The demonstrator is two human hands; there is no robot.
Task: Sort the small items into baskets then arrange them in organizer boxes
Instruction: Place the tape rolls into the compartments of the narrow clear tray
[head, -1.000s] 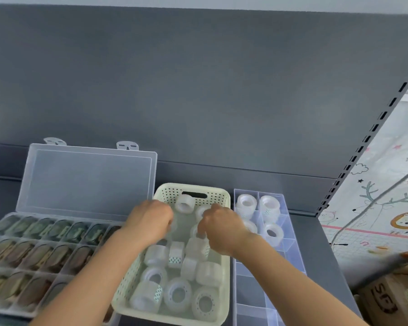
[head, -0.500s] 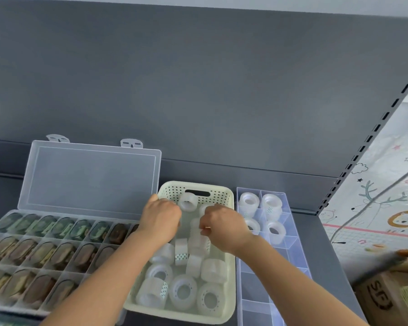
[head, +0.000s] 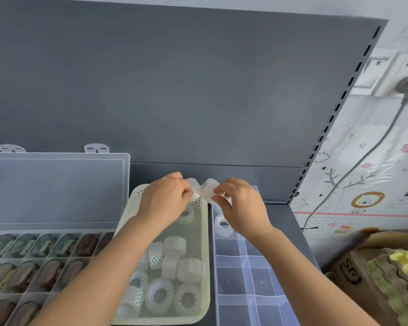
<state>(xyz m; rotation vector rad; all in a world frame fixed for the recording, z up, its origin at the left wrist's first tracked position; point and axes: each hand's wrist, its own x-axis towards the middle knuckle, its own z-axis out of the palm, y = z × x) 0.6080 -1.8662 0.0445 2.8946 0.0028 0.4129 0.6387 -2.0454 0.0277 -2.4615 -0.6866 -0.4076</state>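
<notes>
Two clear rolls are being held side by side above the far end of the cream basket (head: 206,255). The left hand (head: 165,200) is pinching the left tape roll (head: 194,186) and the right hand (head: 243,208) is pinching the right tape roll (head: 209,190), fingers curled round them. Loose rolls (head: 159,294) are lying in the basket, with the bluish organizer box (head: 246,258) sitting just beside it on the right.

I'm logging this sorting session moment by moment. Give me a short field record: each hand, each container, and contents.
basket: pale perforated plastic basket, many loose tape rolls inside
left hand: pinches a clear tape roll above the basket's far end
right hand: pinches a second clear tape roll beside the first
right box: clear bluish compartment box, one tape roll visible in a far cell
left box: clear lidded organizer box, lid open, cells filled with brown and green items
</notes>
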